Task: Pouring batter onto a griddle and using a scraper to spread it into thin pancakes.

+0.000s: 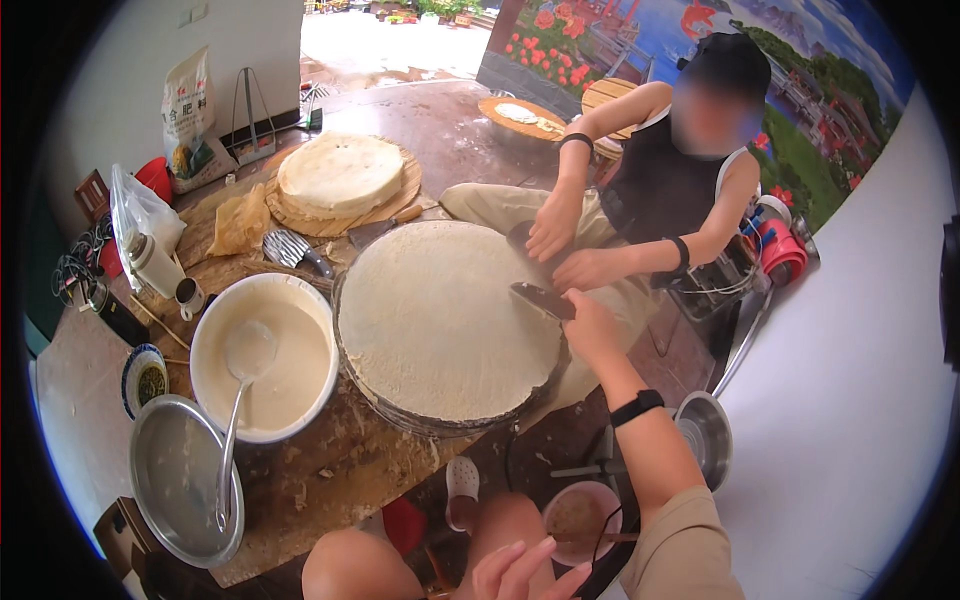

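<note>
A thin pale sheet of batter [450, 310] covers the big round griddle [470, 428] in the middle. At its right edge, my right hand [594, 325] is closed around a dark flat scraper [543, 300], whose blade lies over the rim. My left hand [525, 572] is low in the view above my knees, fingers apart and nothing in them. Facing me, a co-worker in a black top has both hands [570, 250] at the far right rim, beside another dark blade [520, 236]. What those hands grip is partly hidden.
Left of the griddle stand a white basin of batter [205, 365] with a ladle [238, 420] and a metal basin [150, 490]. Flatbreads [340, 175] are stacked on a round board behind. A whisk-like tool [290, 248] and bottles lie leftward; a pink bucket [560, 500] sits below.
</note>
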The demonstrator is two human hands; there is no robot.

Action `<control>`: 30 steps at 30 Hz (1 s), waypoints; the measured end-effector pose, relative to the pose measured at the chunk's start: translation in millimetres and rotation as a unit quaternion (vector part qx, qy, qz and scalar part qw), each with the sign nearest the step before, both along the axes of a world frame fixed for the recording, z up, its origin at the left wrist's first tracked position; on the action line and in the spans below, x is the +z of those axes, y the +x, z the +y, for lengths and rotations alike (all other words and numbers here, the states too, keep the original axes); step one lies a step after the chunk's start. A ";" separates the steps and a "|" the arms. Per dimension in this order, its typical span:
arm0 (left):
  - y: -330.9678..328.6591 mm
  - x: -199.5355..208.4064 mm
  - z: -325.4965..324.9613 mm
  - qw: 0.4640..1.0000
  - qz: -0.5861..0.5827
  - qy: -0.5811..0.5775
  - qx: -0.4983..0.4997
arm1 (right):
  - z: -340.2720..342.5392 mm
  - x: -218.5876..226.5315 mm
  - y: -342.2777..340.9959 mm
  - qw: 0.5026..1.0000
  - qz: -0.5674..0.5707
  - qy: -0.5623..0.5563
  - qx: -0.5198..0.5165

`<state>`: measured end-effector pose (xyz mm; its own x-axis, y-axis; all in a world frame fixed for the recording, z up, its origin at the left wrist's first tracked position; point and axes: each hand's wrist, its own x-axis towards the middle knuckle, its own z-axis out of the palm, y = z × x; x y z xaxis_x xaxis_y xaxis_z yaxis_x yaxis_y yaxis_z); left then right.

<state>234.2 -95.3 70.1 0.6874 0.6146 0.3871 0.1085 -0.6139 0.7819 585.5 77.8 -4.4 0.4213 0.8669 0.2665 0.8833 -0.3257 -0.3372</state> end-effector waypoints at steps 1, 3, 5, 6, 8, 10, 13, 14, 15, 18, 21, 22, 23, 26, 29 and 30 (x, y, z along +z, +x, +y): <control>0.7 -0.6 1.6 1.000 0.000 -0.001 0.000 | 5.2 -0.2 1.4 1.000 0.000 -0.001 0.000; 1.0 0.3 3.3 1.000 -0.018 0.001 0.005 | 9.6 -2.1 -0.3 0.998 -0.026 -0.035 -0.040; 0.0 1.9 6.6 1.000 -0.009 -0.012 0.008 | 6.3 -8.9 -5.9 0.998 -0.046 -0.021 -0.022; 0.0 2.3 9.3 1.000 -0.002 -0.014 0.011 | 6.3 -10.5 -8.9 0.998 -0.069 0.002 -0.004; -1.1 2.0 10.3 1.000 -0.004 -0.007 0.016 | 0.4 -11.4 -18.0 0.998 -0.069 0.001 0.010; -3.0 2.2 10.3 1.000 -0.021 -0.004 0.013 | -4.9 -11.1 -26.2 0.997 -0.073 0.000 0.022; -6.8 5.4 8.5 0.999 -0.030 0.000 0.015 | -11.9 -12.9 -36.6 0.997 -0.075 -0.013 0.016; -8.7 5.8 7.8 0.999 -0.030 -0.003 0.016 | -14.5 -14.7 -37.9 0.996 -0.080 0.000 0.029; -9.9 5.2 7.7 0.999 -0.035 0.003 0.019 | -15.7 -15.7 -39.7 0.995 -0.085 0.014 0.044; -14.1 4.2 5.6 0.999 -0.044 0.009 0.027 | -24.7 -15.0 -49.6 0.993 -0.095 0.004 0.064; -18.3 4.0 4.3 0.998 -0.053 0.010 0.032 | -32.6 -14.7 -54.3 0.990 -0.091 0.029 0.102; -19.8 4.2 4.2 0.998 -0.056 0.012 0.032 | -35.5 -13.5 -57.0 0.990 -0.091 0.027 0.102; -21.2 4.9 4.3 0.998 -0.057 0.010 0.033 | -38.4 -10.8 -60.4 0.989 -0.096 0.019 0.111; -25.3 6.1 2.8 0.997 -0.061 0.011 0.043 | -46.5 -9.1 -71.1 0.986 -0.104 0.015 0.128; -27.1 5.9 1.3 0.996 -0.072 0.012 0.052 | -52.7 -5.3 -84.4 0.983 -0.106 0.021 0.149; -26.4 5.6 0.9 0.996 -0.076 0.013 0.052 | -55.2 -4.9 -87.2 0.982 -0.106 0.020 0.158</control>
<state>207.9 -94.4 75.7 0.5535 0.6678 0.4977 0.0542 -0.6251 0.7786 498.3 22.6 -9.3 0.0649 0.9321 0.3563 0.9898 -0.0147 -0.1419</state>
